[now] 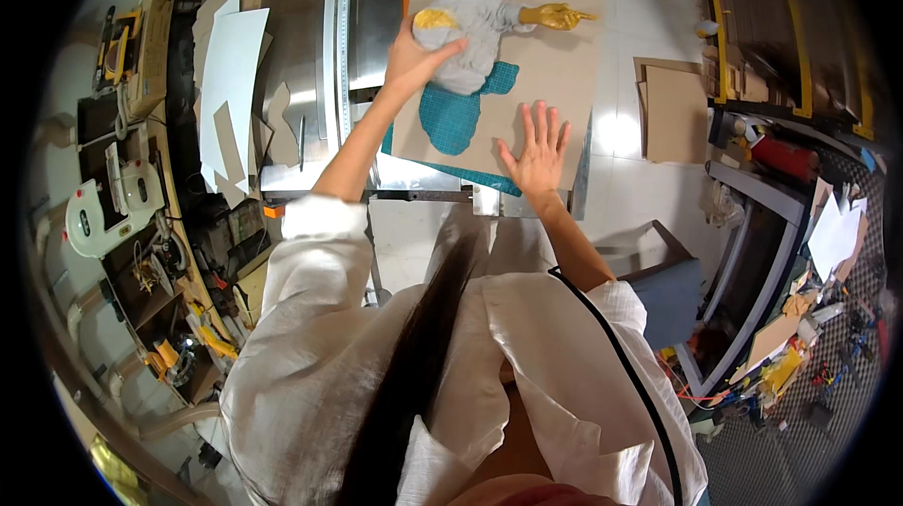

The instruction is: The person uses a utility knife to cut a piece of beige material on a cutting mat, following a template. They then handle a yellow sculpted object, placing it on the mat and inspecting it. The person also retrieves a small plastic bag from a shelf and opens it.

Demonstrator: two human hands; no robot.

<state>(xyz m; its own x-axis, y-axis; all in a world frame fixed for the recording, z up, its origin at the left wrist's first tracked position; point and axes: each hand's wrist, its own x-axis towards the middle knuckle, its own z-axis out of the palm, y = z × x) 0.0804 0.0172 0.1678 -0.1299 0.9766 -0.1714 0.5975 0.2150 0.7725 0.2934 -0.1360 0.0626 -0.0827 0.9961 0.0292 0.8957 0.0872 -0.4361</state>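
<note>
Left hand (414, 56) was gripping the near-left edge of the grey cloth bundle (470, 45) on the cardboard sheet (555, 83), its long axis running right toward a gold pointing hand figure (555, 16). Right hand (536, 150) lay flat, fingers spread, nearer on the cardboard, holding nothing.

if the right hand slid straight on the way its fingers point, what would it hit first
Probably nothing for a while: the right hand lies flat on the brown cardboard sheet, fingers pointing up the picture. Bare cardboard lies ahead, then likely the gold hand-shaped object near the far edge.
</note>
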